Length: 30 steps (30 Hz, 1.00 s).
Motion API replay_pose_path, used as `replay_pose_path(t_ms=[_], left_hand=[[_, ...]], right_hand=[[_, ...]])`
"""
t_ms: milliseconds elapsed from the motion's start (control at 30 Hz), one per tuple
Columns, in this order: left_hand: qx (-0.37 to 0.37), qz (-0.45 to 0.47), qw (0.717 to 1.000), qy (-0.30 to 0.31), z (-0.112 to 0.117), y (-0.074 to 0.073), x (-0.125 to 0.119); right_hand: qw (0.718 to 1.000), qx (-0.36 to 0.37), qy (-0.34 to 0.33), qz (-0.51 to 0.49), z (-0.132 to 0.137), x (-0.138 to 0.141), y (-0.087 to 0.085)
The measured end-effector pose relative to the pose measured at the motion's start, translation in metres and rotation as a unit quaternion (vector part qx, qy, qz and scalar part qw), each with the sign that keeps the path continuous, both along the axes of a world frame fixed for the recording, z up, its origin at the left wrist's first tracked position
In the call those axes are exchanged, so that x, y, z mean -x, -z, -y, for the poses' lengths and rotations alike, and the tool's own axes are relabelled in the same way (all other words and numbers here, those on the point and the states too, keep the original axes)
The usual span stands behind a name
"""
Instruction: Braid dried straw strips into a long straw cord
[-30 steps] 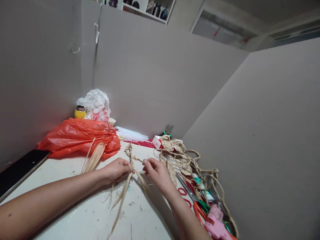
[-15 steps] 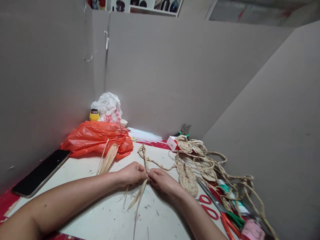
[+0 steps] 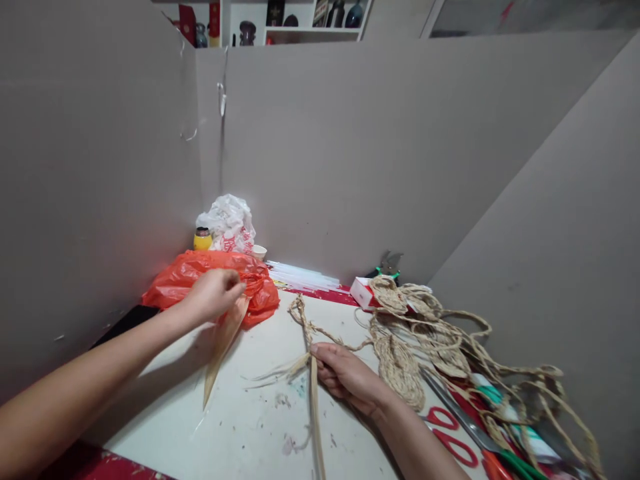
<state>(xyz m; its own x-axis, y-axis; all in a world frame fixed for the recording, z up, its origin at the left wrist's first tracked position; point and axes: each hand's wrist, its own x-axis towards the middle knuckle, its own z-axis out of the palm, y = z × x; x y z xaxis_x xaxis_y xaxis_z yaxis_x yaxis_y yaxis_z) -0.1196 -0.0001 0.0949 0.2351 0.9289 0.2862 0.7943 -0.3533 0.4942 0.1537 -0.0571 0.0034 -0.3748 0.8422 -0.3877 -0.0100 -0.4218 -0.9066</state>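
My right hand [image 3: 350, 380] pinches a braided straw-coloured cord [image 3: 305, 327] where its woven part meets loose fibre strips [image 3: 315, 413]. Some strips hang toward me, and thinner ones spread left. The cord's far end is looped and rests on the white board [image 3: 260, 427]. My left hand [image 3: 215, 295] is at the red plastic bag [image 3: 175, 273], over the top of a bundle of dried husk strips [image 3: 225, 347]. Its fingers are drawn together; whether a strip is between them is hidden.
Coiled braided rope [image 3: 400, 367] lies on the right, beside red-handled scissors [image 3: 455, 437] and a white box [image 3: 361, 292]. White sticks [image 3: 305, 277], a crumpled white bag [image 3: 227, 223] and a yellow jar [image 3: 203, 239] are at the back. A dark phone [image 3: 125, 327] is partly behind my left arm.
My left hand has left the cord and moved left and up to the husk strips by the red bag. My right hand stays on the cord. The view has shifted slightly.
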Motion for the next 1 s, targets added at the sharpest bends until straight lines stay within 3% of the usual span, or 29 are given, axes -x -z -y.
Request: replay_pose_path(t_ms=[67, 133, 233, 333, 433, 567, 833, 1000], left_hand=[[-0.026, -0.046, 0.997, -0.063, -0.004, 0.003, 0.022], [0.005, -0.053, 0.994, -0.092, -0.006, 0.017, 0.035], [0.113, 0.025, 0.992, -0.058, -0.01, 0.044, 0.041], [0.144, 0.092, 0.985, -0.013, -0.012, 0.058, 0.037], [0.077, 0.057, 0.995, -0.04, -0.007, 0.053, 0.032], [-0.034, -0.064, 0.993, -0.096, 0.006, 0.04, 0.02], [-0.062, -0.165, 0.98, -0.089, 0.011, 0.039, -0.021], [0.029, -0.079, 0.993, -0.081, -0.002, 0.051, -0.017]], right_hand=[[1.0, 0.008, -0.003, -0.009, -0.001, -0.001, 0.001], [1.0, 0.014, -0.006, -0.021, -0.001, -0.002, 0.002], [0.999, 0.02, -0.006, -0.031, -0.002, -0.002, 0.003], [0.999, 0.02, -0.005, -0.035, -0.002, -0.002, 0.002], [0.999, 0.019, -0.005, -0.034, -0.002, -0.002, 0.001], [0.999, 0.023, -0.009, -0.039, -0.002, -0.003, 0.002], [0.998, 0.02, -0.018, -0.06, -0.003, -0.005, 0.004], [0.998, 0.022, -0.023, -0.062, -0.004, -0.006, 0.004]])
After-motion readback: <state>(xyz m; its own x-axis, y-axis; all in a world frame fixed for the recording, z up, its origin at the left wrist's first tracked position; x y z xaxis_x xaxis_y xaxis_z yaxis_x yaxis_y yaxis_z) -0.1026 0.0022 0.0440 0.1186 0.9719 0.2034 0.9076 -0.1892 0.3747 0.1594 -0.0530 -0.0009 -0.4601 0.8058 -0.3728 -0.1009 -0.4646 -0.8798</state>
